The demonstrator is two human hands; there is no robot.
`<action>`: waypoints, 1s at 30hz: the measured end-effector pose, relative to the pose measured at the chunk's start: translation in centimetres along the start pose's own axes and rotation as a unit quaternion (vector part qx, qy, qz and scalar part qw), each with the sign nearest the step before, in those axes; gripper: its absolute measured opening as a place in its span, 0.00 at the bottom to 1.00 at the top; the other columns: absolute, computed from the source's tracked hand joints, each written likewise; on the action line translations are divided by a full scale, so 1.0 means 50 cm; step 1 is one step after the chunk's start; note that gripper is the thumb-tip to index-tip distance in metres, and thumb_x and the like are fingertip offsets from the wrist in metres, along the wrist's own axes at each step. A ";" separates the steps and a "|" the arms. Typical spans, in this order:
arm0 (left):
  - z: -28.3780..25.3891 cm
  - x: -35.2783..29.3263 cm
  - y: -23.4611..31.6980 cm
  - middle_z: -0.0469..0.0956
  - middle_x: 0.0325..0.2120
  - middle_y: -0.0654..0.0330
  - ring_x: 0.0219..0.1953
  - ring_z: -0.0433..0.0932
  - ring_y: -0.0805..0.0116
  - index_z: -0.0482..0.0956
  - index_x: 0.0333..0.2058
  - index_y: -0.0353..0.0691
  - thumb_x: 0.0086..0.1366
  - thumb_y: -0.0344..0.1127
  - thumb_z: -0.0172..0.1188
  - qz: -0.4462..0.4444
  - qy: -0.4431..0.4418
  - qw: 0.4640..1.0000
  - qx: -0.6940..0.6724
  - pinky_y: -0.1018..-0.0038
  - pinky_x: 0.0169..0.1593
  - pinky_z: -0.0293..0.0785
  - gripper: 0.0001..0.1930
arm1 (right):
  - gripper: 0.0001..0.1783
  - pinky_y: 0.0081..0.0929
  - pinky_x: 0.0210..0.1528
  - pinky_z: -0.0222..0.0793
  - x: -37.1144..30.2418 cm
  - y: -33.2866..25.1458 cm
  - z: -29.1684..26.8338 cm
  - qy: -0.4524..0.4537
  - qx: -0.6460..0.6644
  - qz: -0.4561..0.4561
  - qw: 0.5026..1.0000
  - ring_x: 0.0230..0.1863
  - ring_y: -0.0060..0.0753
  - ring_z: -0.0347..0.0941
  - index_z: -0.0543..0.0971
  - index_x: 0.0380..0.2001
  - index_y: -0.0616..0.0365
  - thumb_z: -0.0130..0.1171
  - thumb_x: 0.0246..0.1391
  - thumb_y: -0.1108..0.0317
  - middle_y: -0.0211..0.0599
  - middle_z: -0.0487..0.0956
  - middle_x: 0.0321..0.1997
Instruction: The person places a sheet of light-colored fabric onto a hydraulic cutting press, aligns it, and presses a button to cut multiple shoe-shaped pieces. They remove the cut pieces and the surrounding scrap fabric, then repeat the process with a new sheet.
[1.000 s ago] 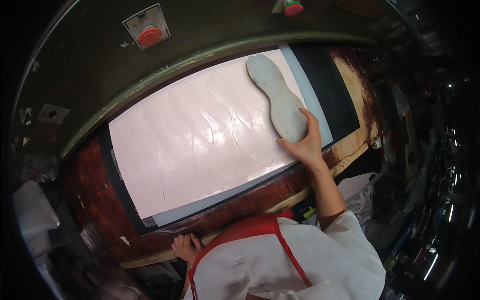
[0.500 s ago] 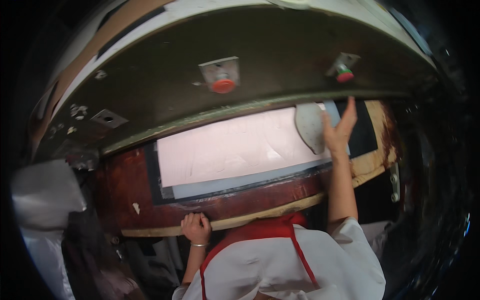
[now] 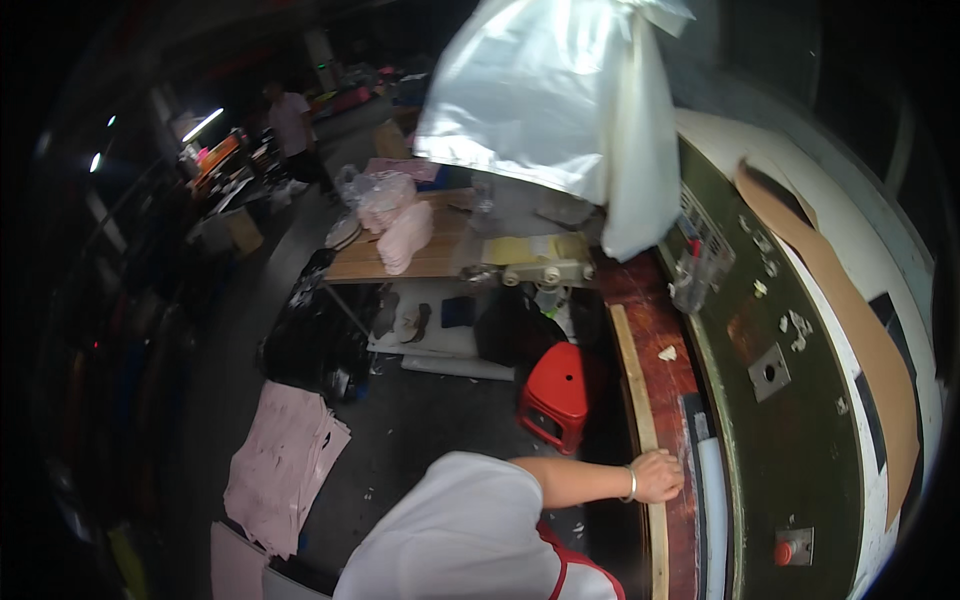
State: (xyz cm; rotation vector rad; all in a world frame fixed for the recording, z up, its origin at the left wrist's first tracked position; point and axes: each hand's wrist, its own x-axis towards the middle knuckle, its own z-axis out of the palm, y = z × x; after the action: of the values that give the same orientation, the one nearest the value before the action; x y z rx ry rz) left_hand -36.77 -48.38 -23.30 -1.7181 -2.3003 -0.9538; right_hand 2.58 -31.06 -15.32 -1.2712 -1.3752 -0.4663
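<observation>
My left hand (image 3: 658, 478) rests on the red-brown work surface (image 3: 655, 300), just inside its pale wooden edge strip (image 3: 647, 520). Its fingers are curled closed, and I see nothing in them. A metal bracelet (image 3: 629, 484) circles the wrist. Close to this hand lie a dark mat (image 3: 692, 420) and a light blue sheet (image 3: 711, 500), next to the olive-green machine panel (image 3: 800, 440). My right hand is out of the picture.
A red plastic stool (image 3: 560, 395) stands on the floor beside the bench. Stacked pink sheets (image 3: 280, 460) lie farther left. A wooden table (image 3: 450, 240) holds pink cut pieces (image 3: 403, 235). Silvery plastic sheeting (image 3: 540, 100) hangs above. Far back, a person (image 3: 292, 130) stands.
My view has swung to the left, off the pink sheet and the grey cutting template beside my right hand. The right hand has left the picture; the left stays at the bench edge.
</observation>
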 end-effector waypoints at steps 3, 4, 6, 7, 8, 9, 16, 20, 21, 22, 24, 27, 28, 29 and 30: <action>-0.043 -0.189 0.017 0.73 0.21 0.62 0.31 0.73 0.64 0.76 0.17 0.43 0.56 0.39 0.56 -0.028 0.011 0.999 0.009 0.68 0.42 0.66 0.11 | 0.38 0.42 0.60 0.61 -0.185 0.006 -0.203 -0.109 0.067 0.016 0.992 0.59 0.56 0.63 0.57 0.60 0.73 0.55 0.58 0.55 0.64 0.62 0.59; -0.045 -0.220 0.018 0.73 0.24 0.61 0.34 0.72 0.64 0.77 0.18 0.42 0.56 0.39 0.57 -0.025 0.018 0.999 -0.010 0.68 0.45 0.64 0.11 | 0.36 0.40 0.59 0.62 -0.231 0.001 -0.242 -0.162 0.088 0.019 0.983 0.57 0.54 0.65 0.60 0.58 0.73 0.56 0.58 0.56 0.63 0.64 0.57; -0.033 -0.245 0.024 0.73 0.26 0.60 0.36 0.70 0.63 0.78 0.19 0.41 0.56 0.39 0.57 -0.010 0.087 0.996 -0.016 0.67 0.46 0.64 0.10 | 0.32 0.38 0.56 0.66 -0.292 -0.018 -0.286 -0.273 0.122 0.029 0.954 0.54 0.51 0.69 0.65 0.56 0.71 0.57 0.57 0.56 0.62 0.69 0.54; -0.023 -0.240 0.026 0.73 0.27 0.60 0.37 0.70 0.63 0.78 0.20 0.41 0.56 0.39 0.57 0.007 0.135 0.991 -0.021 0.67 0.47 0.63 0.10 | 0.31 0.39 0.54 0.68 -0.311 -0.027 -0.303 -0.352 0.110 0.020 0.929 0.51 0.51 0.71 0.68 0.53 0.71 0.57 0.57 0.55 0.60 0.72 0.51; -0.011 -0.233 0.028 0.71 0.27 0.59 0.39 0.68 0.63 0.78 0.22 0.40 0.56 0.38 0.57 -0.001 0.111 0.994 -0.021 0.68 0.48 0.63 0.09 | 0.30 0.39 0.52 0.70 -0.323 -0.038 -0.316 -0.429 0.095 0.012 0.898 0.49 0.51 0.73 0.70 0.51 0.71 0.57 0.57 0.53 0.59 0.74 0.48; -0.001 -0.226 0.029 0.71 0.27 0.60 0.39 0.68 0.62 0.78 0.21 0.40 0.56 0.38 0.57 -0.021 0.074 0.997 -0.027 0.68 0.48 0.63 0.09 | 0.30 0.40 0.49 0.72 -0.330 -0.047 -0.329 -0.502 0.074 0.001 0.861 0.46 0.51 0.75 0.73 0.49 0.71 0.56 0.57 0.51 0.57 0.77 0.45; -0.026 -0.301 0.041 0.72 0.33 0.58 0.45 0.67 0.60 0.81 0.24 0.40 0.54 0.38 0.58 -0.046 0.054 0.996 -0.045 0.66 0.53 0.61 0.09 | 0.16 0.31 0.44 0.74 -0.345 -0.110 -0.424 -0.447 0.076 -0.021 0.891 0.38 0.43 0.77 0.78 0.37 0.62 0.57 0.57 0.58 0.46 0.81 0.36; -0.073 -0.372 0.034 0.72 0.33 0.58 0.44 0.67 0.60 0.81 0.24 0.39 0.54 0.40 0.60 -0.047 0.040 0.994 -0.090 0.66 0.54 0.60 0.10 | 0.32 0.35 0.59 0.64 -0.301 -0.141 -0.465 -0.615 -0.052 0.113 0.779 0.57 0.48 0.66 0.61 0.57 0.69 0.57 0.56 0.59 0.62 0.65 0.57; -0.081 -0.385 0.033 0.72 0.33 0.58 0.44 0.66 0.60 0.81 0.24 0.39 0.54 0.40 0.60 -0.059 -0.005 0.993 -0.101 0.66 0.54 0.60 0.10 | 0.41 0.36 0.62 0.61 -0.287 -0.146 -0.469 -0.646 -0.075 0.146 0.746 0.62 0.49 0.63 0.54 0.63 0.71 0.59 0.55 0.60 0.67 0.59 0.63; -0.089 -0.394 0.031 0.76 0.30 0.55 0.41 0.72 0.58 0.82 0.22 0.39 0.54 0.40 0.60 -0.057 -0.008 0.995 -0.083 0.64 0.51 0.64 0.11 | 0.41 0.35 0.62 0.61 -0.279 -0.151 -0.474 -0.653 -0.082 0.149 0.738 0.62 0.49 0.63 0.54 0.63 0.71 0.59 0.55 0.60 0.66 0.59 0.63; -0.104 -0.409 0.034 0.78 0.27 0.53 0.37 0.76 0.56 0.82 0.21 0.39 0.54 0.39 0.59 -0.099 -0.042 0.992 -0.061 0.61 0.49 0.67 0.10 | 0.40 0.35 0.61 0.62 -0.271 -0.158 -0.481 -0.644 -0.066 0.124 0.752 0.61 0.48 0.63 0.54 0.63 0.70 0.59 0.55 0.61 0.65 0.60 0.62; -0.139 -0.425 0.048 0.80 0.21 0.49 0.30 0.81 0.51 0.82 0.21 0.37 0.52 0.37 0.59 -0.113 -0.131 0.983 -0.053 0.57 0.43 0.73 0.10 | 0.39 0.34 0.60 0.62 -0.292 -0.167 -0.491 -0.614 -0.023 0.077 0.785 0.59 0.47 0.63 0.55 0.63 0.69 0.59 0.55 0.62 0.63 0.61 0.60; -0.154 -0.430 0.057 0.80 0.22 0.48 0.30 0.80 0.51 0.82 0.21 0.37 0.52 0.37 0.59 -0.118 -0.138 0.981 -0.074 0.58 0.42 0.74 0.10 | 0.39 0.34 0.60 0.62 -0.302 -0.169 -0.494 -0.605 -0.009 0.063 0.794 0.59 0.46 0.64 0.55 0.62 0.69 0.59 0.55 0.62 0.62 0.61 0.60; -0.168 -0.436 0.068 0.80 0.22 0.48 0.30 0.80 0.50 0.82 0.21 0.36 0.52 0.37 0.59 -0.120 -0.147 0.977 -0.100 0.58 0.41 0.74 0.10 | 0.38 0.34 0.59 0.63 -0.314 -0.171 -0.498 -0.595 0.004 0.051 0.802 0.59 0.46 0.64 0.55 0.62 0.69 0.59 0.55 0.62 0.61 0.61 0.60; -0.184 -0.436 0.078 0.79 0.22 0.47 0.30 0.80 0.50 0.81 0.21 0.36 0.52 0.37 0.59 -0.092 -0.155 0.979 -0.090 0.59 0.37 0.75 0.10 | 0.38 0.34 0.59 0.63 -0.323 -0.171 -0.500 -0.587 0.017 0.041 0.808 0.58 0.45 0.64 0.55 0.62 0.69 0.59 0.54 0.62 0.61 0.61 0.59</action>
State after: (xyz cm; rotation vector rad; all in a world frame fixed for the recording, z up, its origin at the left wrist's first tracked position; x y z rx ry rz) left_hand -28.13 -70.70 -24.10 -1.8666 -2.6852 -1.0159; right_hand 2.72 -61.77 -19.47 -1.6493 -2.2874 0.5539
